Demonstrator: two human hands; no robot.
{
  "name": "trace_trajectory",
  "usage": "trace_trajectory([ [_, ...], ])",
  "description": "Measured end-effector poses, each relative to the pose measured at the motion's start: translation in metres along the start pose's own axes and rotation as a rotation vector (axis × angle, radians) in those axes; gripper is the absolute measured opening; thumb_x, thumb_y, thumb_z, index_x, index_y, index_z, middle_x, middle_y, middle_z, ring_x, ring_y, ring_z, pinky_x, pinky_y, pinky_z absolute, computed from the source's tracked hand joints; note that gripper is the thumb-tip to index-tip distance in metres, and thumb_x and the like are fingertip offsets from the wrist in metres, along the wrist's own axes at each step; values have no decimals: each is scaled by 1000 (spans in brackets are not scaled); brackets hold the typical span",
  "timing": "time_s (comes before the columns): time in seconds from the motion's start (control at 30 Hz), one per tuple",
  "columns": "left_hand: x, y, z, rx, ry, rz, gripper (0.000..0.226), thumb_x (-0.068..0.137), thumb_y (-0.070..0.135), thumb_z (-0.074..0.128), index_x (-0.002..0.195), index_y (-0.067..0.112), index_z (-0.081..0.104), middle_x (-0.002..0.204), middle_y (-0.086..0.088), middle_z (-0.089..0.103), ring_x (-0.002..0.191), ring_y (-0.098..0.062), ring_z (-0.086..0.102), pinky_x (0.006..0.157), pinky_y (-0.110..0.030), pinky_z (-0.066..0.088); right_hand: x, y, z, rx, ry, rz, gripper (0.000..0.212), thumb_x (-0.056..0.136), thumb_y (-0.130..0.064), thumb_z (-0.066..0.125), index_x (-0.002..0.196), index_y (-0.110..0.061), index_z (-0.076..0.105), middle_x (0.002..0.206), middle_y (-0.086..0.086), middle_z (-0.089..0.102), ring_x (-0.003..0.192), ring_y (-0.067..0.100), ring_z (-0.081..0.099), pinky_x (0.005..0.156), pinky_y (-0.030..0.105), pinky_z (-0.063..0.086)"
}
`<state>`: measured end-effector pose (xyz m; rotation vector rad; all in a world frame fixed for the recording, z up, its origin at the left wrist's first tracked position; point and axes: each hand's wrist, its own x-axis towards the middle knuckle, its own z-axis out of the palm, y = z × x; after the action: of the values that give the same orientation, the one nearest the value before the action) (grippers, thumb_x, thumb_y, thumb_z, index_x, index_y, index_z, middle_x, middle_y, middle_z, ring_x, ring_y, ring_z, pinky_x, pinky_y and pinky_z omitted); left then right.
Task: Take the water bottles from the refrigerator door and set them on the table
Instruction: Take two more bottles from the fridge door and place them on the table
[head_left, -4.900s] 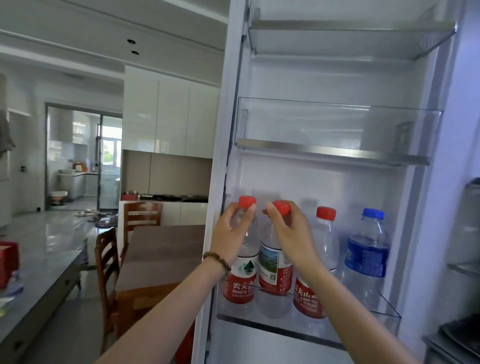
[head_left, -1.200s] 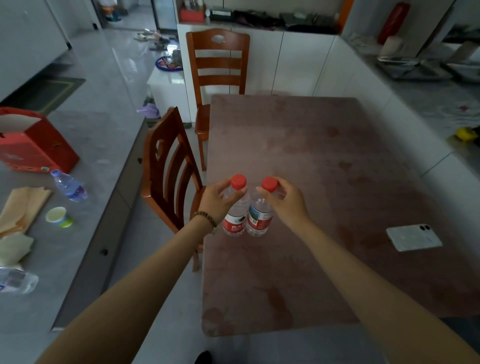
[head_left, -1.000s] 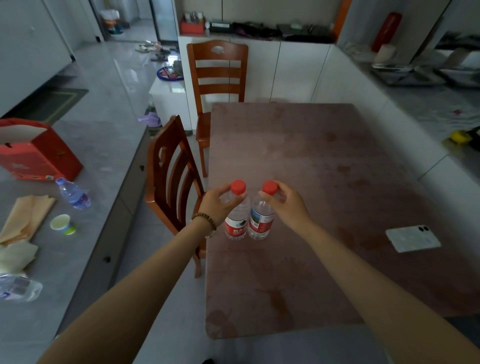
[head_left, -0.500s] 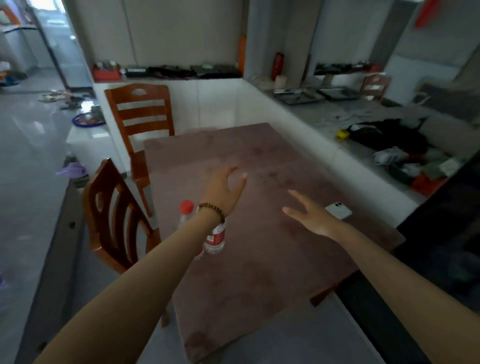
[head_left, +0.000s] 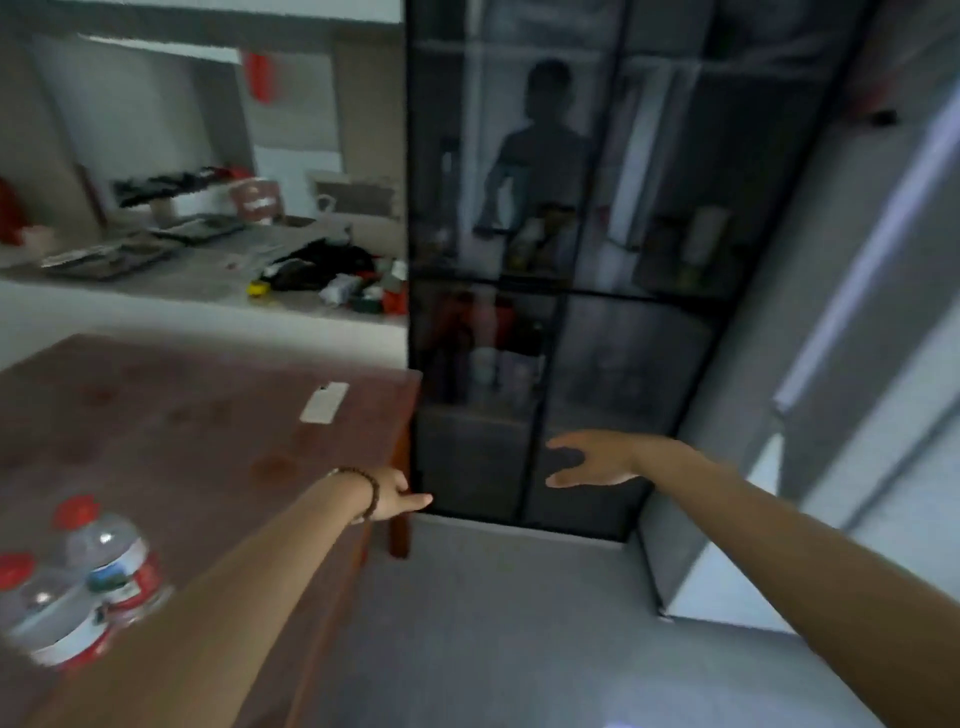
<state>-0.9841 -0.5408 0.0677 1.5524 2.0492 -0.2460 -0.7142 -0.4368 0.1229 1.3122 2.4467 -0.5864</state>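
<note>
Two clear water bottles with red caps and red labels stand side by side on the brown table (head_left: 182, 441) at the lower left: one bottle (head_left: 111, 561) farther in, the other bottle (head_left: 47, 618) nearer the frame edge. My left hand (head_left: 397, 499), a bead bracelet on its wrist, hangs empty past the table's right edge. My right hand (head_left: 597, 462) is spread open in front of a dark glass cabinet (head_left: 561, 260). The grey refrigerator door (head_left: 857, 364) shows at the far right, blurred.
A white phone (head_left: 324, 402) lies on the table near its right edge. Behind the table a grey counter (head_left: 208, 265) carries trays, dark cloth and small clutter. The grey floor (head_left: 493, 623) opens between table, cabinet and refrigerator.
Both hands have let go of the bottles, which now stand on the table. The view has swung right, from the table to the glass cabinet and refrigerator; both arms swing that way.
</note>
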Motion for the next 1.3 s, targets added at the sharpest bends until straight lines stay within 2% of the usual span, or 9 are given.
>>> trace_trajectory([
  [0.07, -6, 49, 4, 42, 3, 100, 69, 83, 69, 34, 114, 12, 57, 121, -8, 60, 92, -23, 58, 83, -34, 45, -53, 34, 6, 13, 59, 59, 76, 84, -60, 50, 147, -28, 22, 157, -4, 17, 144, 19, 19, 117, 35, 16],
  [0.17, -9, 123, 15, 75, 33, 207, 79, 72, 79, 33, 122, 20, 52, 121, -2, 58, 92, -17, 60, 88, -35, 49, -129, 89, 14, 97, 116, 169, 73, 85, -58, 51, 147, -29, 23, 156, -6, 20, 142, 18, 23, 115, 33, 19],
  [0.23, -20, 178, 23, 68, 66, 282, 83, 69, 81, 34, 129, 26, 47, 128, 4, 53, 102, -15, 58, 91, -35, 49, -177, 127, 20, 172, 154, 234, 72, 85, -58, 51, 146, -31, 24, 154, -5, 26, 140, 18, 27, 115, 34, 23],
  [0.37, -59, 294, 44, -49, 143, 445, 63, 85, 61, 44, 136, 26, 39, 141, 3, 44, 123, -16, 47, 92, -25, 41, -259, 208, 36, 252, 229, 307, 68, 85, -55, 53, 144, -32, 28, 152, -4, 31, 138, 17, 32, 114, 35, 26],
  [0.6, -115, 498, 61, -60, 500, 662, 65, 90, 49, 44, 145, 21, 23, 150, -4, 30, 135, -22, 32, 108, -37, 33, -381, 365, 39, 177, 487, 389, 81, 83, -59, 52, 148, -26, 16, 159, -3, 9, 145, 17, 16, 117, 35, 16],
  [0.8, -148, 618, 30, 23, 781, 649, 61, 90, 51, 42, 139, 17, 32, 142, -7, 41, 127, -27, 40, 100, -37, 39, -433, 463, -8, 160, 568, 350, 81, 84, -54, 55, 148, -26, 15, 159, -3, 10, 145, 17, 14, 116, 36, 16],
  [1.0, -131, 691, -20, 116, 994, 567, 60, 89, 54, 39, 136, 18, 36, 134, -7, 49, 119, -28, 46, 89, -37, 41, -410, 529, -59, 128, 618, 231, 85, 82, -57, 55, 149, -26, 13, 159, -3, 5, 146, 18, 9, 118, 38, 13],
  [1.17, -90, 743, -68, 188, 1090, 452, 59, 87, 61, 35, 127, 17, 42, 127, -8, 52, 112, -27, 48, 85, -37, 42, -366, 573, -110, 122, 612, 126, 87, 81, -59, 56, 149, -30, 10, 159, -7, 3, 146, 18, 8, 118, 42, 14],
  [1.3, -48, 767, -103, 115, 1120, 358, 69, 86, 64, 31, 137, 18, 30, 135, -8, 45, 112, -28, 47, 83, -38, 42, -322, 598, -165, 153, 636, 21, 85, 81, -56, 58, 148, -30, 12, 159, -6, 4, 145, 21, 15, 116, 42, 20],
])
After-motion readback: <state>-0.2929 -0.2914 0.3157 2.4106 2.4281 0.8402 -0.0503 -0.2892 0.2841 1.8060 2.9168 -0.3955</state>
